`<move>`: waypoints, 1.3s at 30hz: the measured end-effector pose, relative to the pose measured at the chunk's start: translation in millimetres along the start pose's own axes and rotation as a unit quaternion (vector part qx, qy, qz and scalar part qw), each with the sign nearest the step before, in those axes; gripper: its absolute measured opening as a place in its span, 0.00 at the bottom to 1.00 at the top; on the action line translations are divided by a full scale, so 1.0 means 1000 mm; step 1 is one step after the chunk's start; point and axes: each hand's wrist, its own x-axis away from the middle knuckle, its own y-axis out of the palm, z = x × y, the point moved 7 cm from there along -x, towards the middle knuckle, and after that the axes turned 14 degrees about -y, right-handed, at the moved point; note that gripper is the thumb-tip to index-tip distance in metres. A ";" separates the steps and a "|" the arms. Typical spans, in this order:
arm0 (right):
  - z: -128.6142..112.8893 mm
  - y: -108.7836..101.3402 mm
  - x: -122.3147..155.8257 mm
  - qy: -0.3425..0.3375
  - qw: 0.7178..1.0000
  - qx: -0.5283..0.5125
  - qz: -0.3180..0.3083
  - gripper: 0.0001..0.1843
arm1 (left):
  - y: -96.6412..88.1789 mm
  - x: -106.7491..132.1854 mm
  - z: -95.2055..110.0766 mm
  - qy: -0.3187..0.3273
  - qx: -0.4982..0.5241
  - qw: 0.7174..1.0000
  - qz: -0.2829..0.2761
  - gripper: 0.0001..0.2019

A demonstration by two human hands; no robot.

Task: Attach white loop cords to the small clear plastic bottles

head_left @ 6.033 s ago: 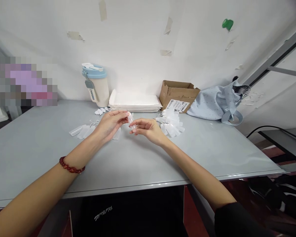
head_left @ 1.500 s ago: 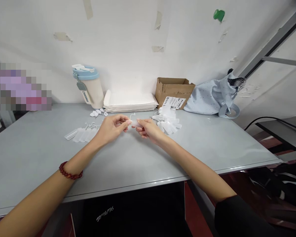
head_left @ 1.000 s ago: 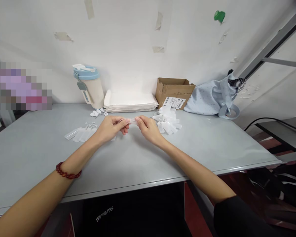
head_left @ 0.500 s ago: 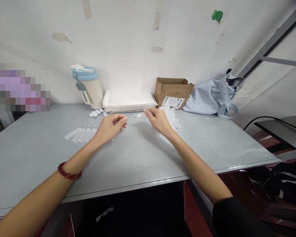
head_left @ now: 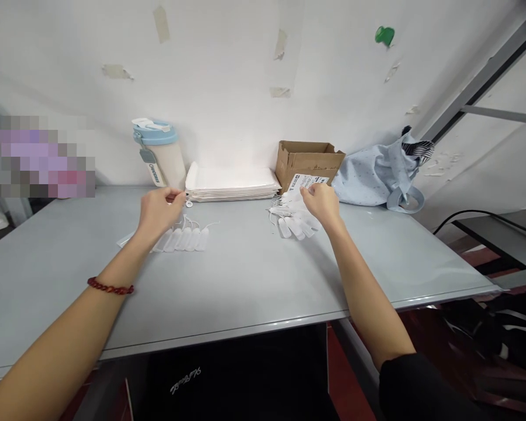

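Observation:
My left hand [head_left: 159, 211] is at the left, fingertips pinched together beside small white round pieces [head_left: 189, 204] near the cup; whatever is between the fingertips is too small to name. Below it lies a row of translucent white tags [head_left: 186, 240] with thin white strings, partly covered by my wrist. My right hand [head_left: 323, 202] hovers over the right edge of a fanned pile of similar stringed tags [head_left: 296, 225]. Its thumb and finger are closed near the pile's upper part, and I cannot make out what they hold.
A stack of white envelope-like packets [head_left: 232, 184] rests against the wall. To its left stands a cream cup with a blue lid [head_left: 169, 161]; to its right are an open cardboard box [head_left: 309, 161] and a light blue cloth bag [head_left: 370, 175]. The grey table [head_left: 245, 292] ends at a front edge.
My hands have moved apart: the left went left to the small round pieces, the right went right to the tag pile. The clear strip at my right fingertips is no longer distinguishable there.

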 end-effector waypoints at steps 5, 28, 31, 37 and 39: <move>0.004 0.000 0.002 0.018 1.000 0.018 -0.014 0.15 | -0.014 -0.018 -0.021 -0.025 -0.056 0.998 0.005 0.09; -0.069 0.016 0.022 -0.157 0.986 0.010 0.052 0.15 | 0.012 -0.033 -0.033 0.014 -0.223 0.973 -0.051 0.17; -0.107 0.040 0.043 -0.247 0.967 -0.055 0.000 0.15 | 0.012 -0.030 -0.031 0.009 -0.221 0.974 -0.059 0.19; -0.177 0.082 0.086 -0.386 0.904 -0.145 -0.112 0.26 | 0.012 -0.023 -0.015 0.014 -0.203 0.978 -0.044 0.21; -0.186 0.092 0.088 -0.389 0.900 -0.152 -0.123 0.35 | 0.014 -0.020 -0.010 0.026 -0.198 0.979 -0.043 0.21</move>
